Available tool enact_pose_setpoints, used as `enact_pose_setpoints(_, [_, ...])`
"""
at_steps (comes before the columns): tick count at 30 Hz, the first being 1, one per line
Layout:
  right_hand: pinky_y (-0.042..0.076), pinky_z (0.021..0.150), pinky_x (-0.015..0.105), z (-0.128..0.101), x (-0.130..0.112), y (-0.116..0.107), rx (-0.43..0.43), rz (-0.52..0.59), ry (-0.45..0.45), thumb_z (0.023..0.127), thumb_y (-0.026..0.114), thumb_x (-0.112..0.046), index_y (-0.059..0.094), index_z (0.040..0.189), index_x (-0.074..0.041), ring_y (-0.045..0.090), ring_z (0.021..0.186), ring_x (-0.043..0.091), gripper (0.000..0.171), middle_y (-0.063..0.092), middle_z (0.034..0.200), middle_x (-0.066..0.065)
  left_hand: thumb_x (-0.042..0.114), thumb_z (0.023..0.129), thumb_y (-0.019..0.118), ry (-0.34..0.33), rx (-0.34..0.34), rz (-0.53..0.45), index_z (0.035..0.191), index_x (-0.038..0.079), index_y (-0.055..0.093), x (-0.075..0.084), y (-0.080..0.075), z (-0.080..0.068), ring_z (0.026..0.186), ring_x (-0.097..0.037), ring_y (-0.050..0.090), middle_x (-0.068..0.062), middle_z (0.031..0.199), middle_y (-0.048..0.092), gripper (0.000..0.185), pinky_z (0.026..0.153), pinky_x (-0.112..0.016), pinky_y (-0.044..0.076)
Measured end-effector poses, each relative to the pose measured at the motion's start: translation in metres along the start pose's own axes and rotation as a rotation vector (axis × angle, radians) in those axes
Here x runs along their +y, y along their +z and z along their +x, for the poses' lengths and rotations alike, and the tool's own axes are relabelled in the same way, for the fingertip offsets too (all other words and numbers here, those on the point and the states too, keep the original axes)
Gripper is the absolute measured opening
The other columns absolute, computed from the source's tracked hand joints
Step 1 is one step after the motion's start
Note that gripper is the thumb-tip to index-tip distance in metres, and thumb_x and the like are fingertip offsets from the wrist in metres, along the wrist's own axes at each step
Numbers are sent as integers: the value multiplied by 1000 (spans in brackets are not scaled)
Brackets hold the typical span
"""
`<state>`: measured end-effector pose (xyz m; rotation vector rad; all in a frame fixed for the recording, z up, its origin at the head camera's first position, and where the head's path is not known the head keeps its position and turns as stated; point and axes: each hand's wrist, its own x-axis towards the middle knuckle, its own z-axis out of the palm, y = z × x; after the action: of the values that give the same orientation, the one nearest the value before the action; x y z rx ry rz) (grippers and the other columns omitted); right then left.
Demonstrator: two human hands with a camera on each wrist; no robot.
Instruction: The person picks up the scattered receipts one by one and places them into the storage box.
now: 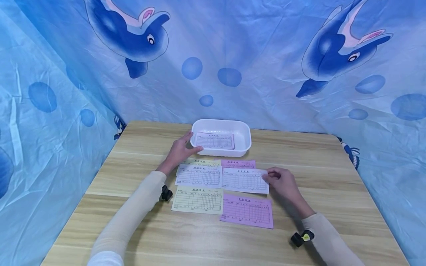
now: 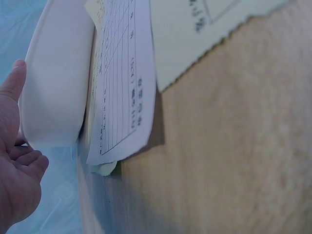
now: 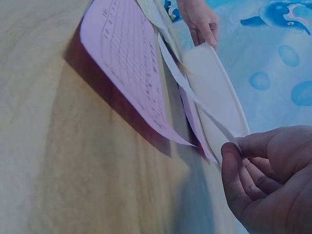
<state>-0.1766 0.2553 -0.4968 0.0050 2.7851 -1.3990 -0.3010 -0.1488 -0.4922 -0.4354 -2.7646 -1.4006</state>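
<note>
While right grip pinches white form, gridlines show; heading blurs.

- My left hand grips the tub, slips inside.
- My right hand pinches a white slip by its right edge.
- A yellow slip and pink slip lie nearer me.

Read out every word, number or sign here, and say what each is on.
No wording reads clearly enough to quote.
White slips: titles, grids and small characters, too small or blurred.
Yellow slips: the same, too small or blurred.
Pink slips: likewise.
Top slip in the tub: too small.
Yellow tag on the black device: unreadable.
</note>
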Motion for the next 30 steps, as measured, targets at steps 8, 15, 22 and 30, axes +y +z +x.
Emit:
enact_pose_setpoints(8, [55, 68, 19, 2, -3, -11, 80, 3, -48, 95, 75, -16, 74, 109, 2, 65, 80, 12, 23, 73, 95, 13, 55, 86, 78, 3, -1, -8, 158, 1, 32, -1, 0, 1, 155, -31, 23, -17, 167, 25, 101, 125, -48, 24])
enact_pose_setpoints(15, [55, 68, 17, 6, -10, -22, 122, 1, -70, 94, 77, -18, 75, 109, 1, 65, 80, 10, 24, 74, 95, 14, 54, 86, 78, -2, -2, 6, 158, 0, 32, -1, 0, 0, 155, -32, 22, -17, 167, 24, 101, 125, -48, 24])
enact_pose_setpoints(22, [56, 69, 16, 9, -19, -27, 127, -3, -55, 94, 77, -21, 73, 109, 1, 68, 81, 8, 27, 76, 97, 16, 52, 87, 79, 6, 5, 7, 157, -2, 34, -1, 0, 0, 154, -32, 24, -19, 166, 26, 99, 125, -47, 24])
enact_pose_setpoints(30, [58, 67, 19, 16, -31, -35, 118, 26, -96, 95, 75, -21, 73, 109, 1, 68, 80, 9, 26, 74, 98, 16, 52, 86, 80, 13, 9, 16, 156, -3, 34, -2, 1, 1, 153, -34, 25, -20, 166, 27, 100, 125, -49, 24])
